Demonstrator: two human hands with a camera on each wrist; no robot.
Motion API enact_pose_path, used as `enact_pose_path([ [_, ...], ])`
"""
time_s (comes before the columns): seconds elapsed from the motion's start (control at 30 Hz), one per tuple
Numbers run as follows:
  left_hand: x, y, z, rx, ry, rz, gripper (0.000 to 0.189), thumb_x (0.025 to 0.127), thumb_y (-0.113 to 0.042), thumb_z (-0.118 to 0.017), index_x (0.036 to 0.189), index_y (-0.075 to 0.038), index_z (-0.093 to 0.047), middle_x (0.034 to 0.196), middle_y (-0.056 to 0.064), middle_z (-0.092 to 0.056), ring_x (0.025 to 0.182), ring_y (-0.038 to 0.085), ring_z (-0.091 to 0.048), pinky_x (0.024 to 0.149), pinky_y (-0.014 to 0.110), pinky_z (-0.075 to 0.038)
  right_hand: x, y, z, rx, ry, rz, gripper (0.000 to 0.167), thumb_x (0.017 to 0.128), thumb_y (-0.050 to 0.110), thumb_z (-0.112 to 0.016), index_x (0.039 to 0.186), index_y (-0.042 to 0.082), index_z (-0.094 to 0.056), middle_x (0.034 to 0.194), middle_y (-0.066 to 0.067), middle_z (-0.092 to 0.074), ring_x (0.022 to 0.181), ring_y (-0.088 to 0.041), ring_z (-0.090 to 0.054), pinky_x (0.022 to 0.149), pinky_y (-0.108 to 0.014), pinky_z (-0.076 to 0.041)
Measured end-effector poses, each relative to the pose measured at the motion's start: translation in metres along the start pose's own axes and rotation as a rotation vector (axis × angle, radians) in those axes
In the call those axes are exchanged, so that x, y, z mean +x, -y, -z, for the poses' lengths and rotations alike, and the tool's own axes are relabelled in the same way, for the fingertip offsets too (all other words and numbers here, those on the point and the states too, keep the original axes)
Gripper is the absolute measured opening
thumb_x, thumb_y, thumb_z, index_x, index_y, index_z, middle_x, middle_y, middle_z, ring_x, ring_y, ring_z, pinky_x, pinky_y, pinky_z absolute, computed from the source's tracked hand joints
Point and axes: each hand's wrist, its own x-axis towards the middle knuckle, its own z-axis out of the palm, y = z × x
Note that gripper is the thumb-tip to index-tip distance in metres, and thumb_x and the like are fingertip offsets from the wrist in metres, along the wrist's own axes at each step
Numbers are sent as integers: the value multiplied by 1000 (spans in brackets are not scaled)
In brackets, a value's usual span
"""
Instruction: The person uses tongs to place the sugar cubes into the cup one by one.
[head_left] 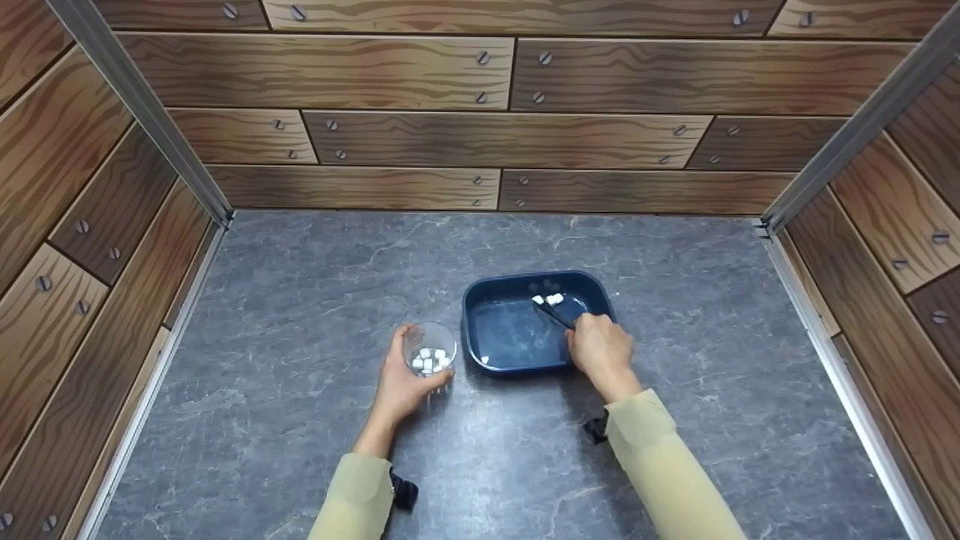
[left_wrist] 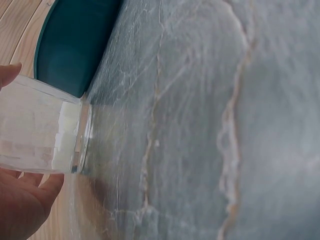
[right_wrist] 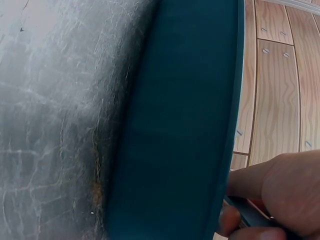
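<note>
My left hand (head_left: 405, 384) is wrapped around a clear glass (head_left: 429, 335), thumb on the near side. Several small white cubes (head_left: 427, 365) lie at the bottom of this glass, which stands upright on the floor; in the left wrist view they show as a pale layer (left_wrist: 66, 135) near its base. Over the right edge of a dark blue rectangular basin (head_left: 517, 367), my right hand (head_left: 602, 349) grips slim black tongs (head_left: 553, 313). Their tips are right at a few white cubes (head_left: 555, 298) by the basin's far wall. Another white piece (head_left: 485, 360) sits in its near left corner.
The basin stands just right of the glass on a grey marbled surface (head_left: 300, 300). Wood-patterned panels (head_left: 420, 135) wall it in at the back and both sides, with metal corner posts (head_left: 150, 112). A black wrist strap (head_left: 405, 493) shows at my left sleeve.
</note>
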Motion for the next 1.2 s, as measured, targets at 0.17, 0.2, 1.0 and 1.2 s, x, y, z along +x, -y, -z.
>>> enact_pose_path([
  [0.17,0,0,0,1,-5,-5,99,60,-19,-92,142,-3,-39,133,24,-52,121,37,-51,103,47,-41,0,0,-1,-2,2,2,22,91,22,-66,82,3,-71,81,-23,-68,70,-43,-65,56,-58,-51],
  [0.2,0,0,0,1,-5,-5,99,60,-19,-92,142,-3,-39,133,24,-52,121,37,-51,103,47,-40,0,-1,-1,-2,2,3,22,91,22,-66,82,3,-71,81,-23,-68,70,-43,-65,56,-58,-50],
  [1.0,1,-1,1,16,5,-19,99,61,-21,-92,142,-1,-39,136,23,-51,124,37,-49,105,48,-39,2,-10,2,71,21,46,21,92,20,-66,81,4,-73,81,-23,-68,73,-43,-65,57,-57,-50],
  [1.2,2,0,0,21,-2,-18,99,60,-20,-92,142,0,-39,136,24,-51,123,38,-50,104,48,-39,-1,-10,5,117,50,50,17,91,22,-68,84,9,-76,85,-20,-70,78,-42,-66,60,-56,-50],
])
